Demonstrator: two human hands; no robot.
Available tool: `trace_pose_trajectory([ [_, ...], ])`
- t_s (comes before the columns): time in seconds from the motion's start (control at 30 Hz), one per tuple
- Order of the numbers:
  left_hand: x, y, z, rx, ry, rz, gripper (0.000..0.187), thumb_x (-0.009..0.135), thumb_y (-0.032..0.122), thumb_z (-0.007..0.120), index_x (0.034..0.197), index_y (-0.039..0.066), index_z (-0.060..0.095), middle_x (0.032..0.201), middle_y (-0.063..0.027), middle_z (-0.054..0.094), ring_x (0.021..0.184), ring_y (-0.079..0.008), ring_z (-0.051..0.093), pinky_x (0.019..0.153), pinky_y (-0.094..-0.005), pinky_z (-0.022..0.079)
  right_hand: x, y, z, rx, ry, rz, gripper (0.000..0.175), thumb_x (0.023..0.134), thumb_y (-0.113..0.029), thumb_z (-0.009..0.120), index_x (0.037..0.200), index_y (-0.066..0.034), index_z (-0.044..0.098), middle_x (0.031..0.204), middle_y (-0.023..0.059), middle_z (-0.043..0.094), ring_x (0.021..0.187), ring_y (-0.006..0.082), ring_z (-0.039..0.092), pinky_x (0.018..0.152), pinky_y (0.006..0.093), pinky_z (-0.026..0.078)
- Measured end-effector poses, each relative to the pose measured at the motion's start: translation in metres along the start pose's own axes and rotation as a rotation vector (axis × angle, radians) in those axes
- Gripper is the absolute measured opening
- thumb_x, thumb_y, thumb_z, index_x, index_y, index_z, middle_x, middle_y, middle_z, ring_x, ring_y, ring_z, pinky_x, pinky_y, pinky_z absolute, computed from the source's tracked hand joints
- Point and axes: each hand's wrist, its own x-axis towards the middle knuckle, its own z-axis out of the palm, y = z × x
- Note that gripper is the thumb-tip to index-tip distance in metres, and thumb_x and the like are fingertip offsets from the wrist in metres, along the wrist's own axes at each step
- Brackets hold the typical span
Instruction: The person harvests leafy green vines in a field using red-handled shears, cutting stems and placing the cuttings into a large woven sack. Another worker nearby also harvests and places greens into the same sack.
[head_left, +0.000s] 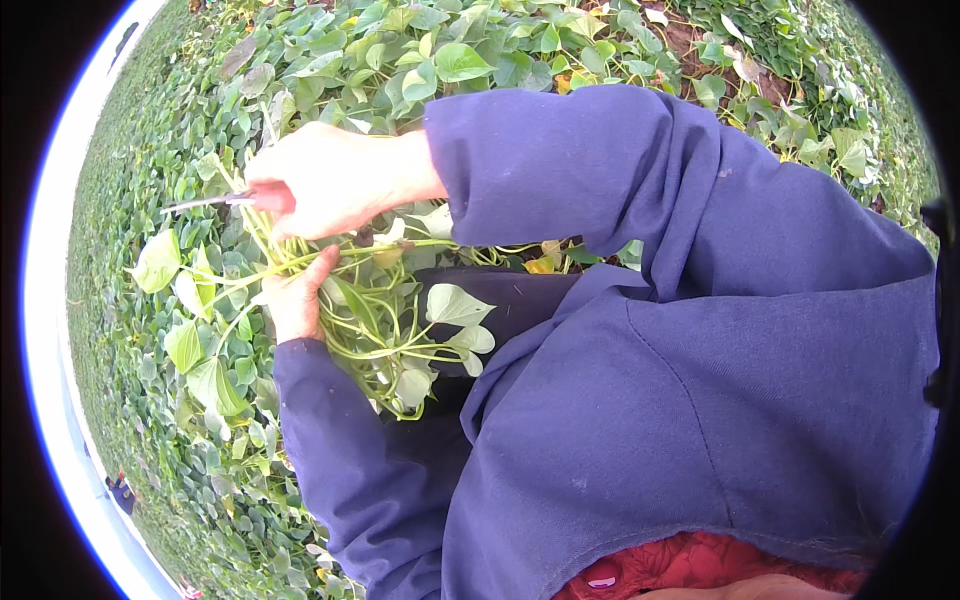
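Observation:
My left hand (296, 304) is closed around a bunch of sweet potato vines (367, 352), thumb on top of the pale green stems. The cut or loose stems and heart-shaped leaves hang back over my wrist towards my lap. Just beyond it, my right hand (330, 176) is shut on a thin, slightly curved metal blade (206, 202), which points away from me. Its handle is hidden in the fist, so I cannot tell whether it is a knife or a sickle. Stems pass under the right hand, close to the blade.
Dense sweet potato foliage (247, 480) covers the ground ahead and on both sides. Reddish soil (686, 45) shows between plants on my right. Dark trousers (502, 300) and my blue jacket (675, 397) lie close behind the vines. A distant person (120, 493) is near the field's far edge.

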Motion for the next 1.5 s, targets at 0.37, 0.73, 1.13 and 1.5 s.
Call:
trace_pose_trajectory([
  [0.37,-0.007,-0.002,-0.047,0.105,0.18,-0.148,0.047,0.073,-0.002,0.079,0.115,-0.001,0.058,0.093,-0.0094,0.068,0.079,-0.0177,0.067,0.078,-0.03,0.053,-0.296,0.132,-0.012,0.921,-0.593,1.59,0.038,0.093,-0.032,0.063,0.104,0.0039,0.059,0.088,0.0183,0.07,0.069,0.0228,0.068,0.061,0.034,0.056],
  [0.73,-0.014,0.006,-0.043,0.112,0.183,-0.17,0.046,0.073,-0.003,0.079,0.114,-0.001,0.058,0.094,-0.0092,0.067,0.078,-0.0178,0.065,0.076,-0.0309,0.054,-0.309,0.173,0.049,1.092,-0.647,1.663,0.052,0.091,-0.042,0.064,0.111,0.0058,0.06,0.097,0.0191,0.07,0.075,0.02,0.067,0.064,0.0316,0.056],
  [1.13,-0.017,0.0,-0.052,0.103,0.222,-0.181,0.047,0.071,-0.002,0.08,0.112,-0.002,0.057,0.092,-0.0094,0.066,0.08,-0.0186,0.064,0.076,-0.0323,0.053,-0.32,0.181,0.061,1.205,-0.59,1.563,0.044,0.091,-0.04,0.066,0.102,0.0018,0.062,0.074,0.0068,0.065,0.061,0.0147,0.061,0.053,0.0277,0.049],
  [1.5,-0.04,0.017,-0.063,0.109,0.248,-0.158,0.044,0.071,-0.003,0.08,0.109,0.001,0.06,0.091,-0.0079,0.067,0.078,-0.0164,0.066,0.078,-0.0296,0.053,-0.284,0.097,-0.032,0.804,-0.347,1.46,0.02,0.088,-0.018,0.068,0.095,-0.0017,0.058,0.074,0.0058,0.061,0.056,0.0137,0.058,0.051,0.0299,0.049],
])
